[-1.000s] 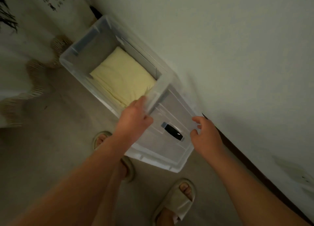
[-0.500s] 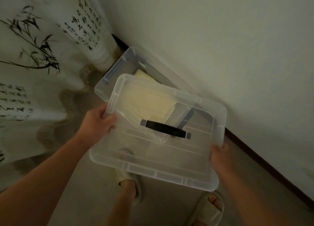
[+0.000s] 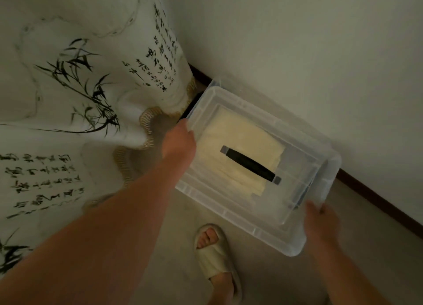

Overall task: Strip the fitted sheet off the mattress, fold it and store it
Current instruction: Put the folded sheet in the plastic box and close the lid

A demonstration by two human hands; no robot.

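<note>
Folded sheet (image 3: 240, 142), pale yellow, lies flat inside clear plastic storage box (image 3: 214, 84) on floor beside wall, seen through see-through lid (image 3: 229, 213). Sheet fills box's far-left part; near-right end shows bare. Lid, with black handle (image 3: 249, 164) running across its middle, sits over box, roughly squared to it; fully seated or not, unclear. Left hand (image 3: 179, 142) grips lid's left edge, right hand (image 3: 320, 220) its near-right edge.
</note>
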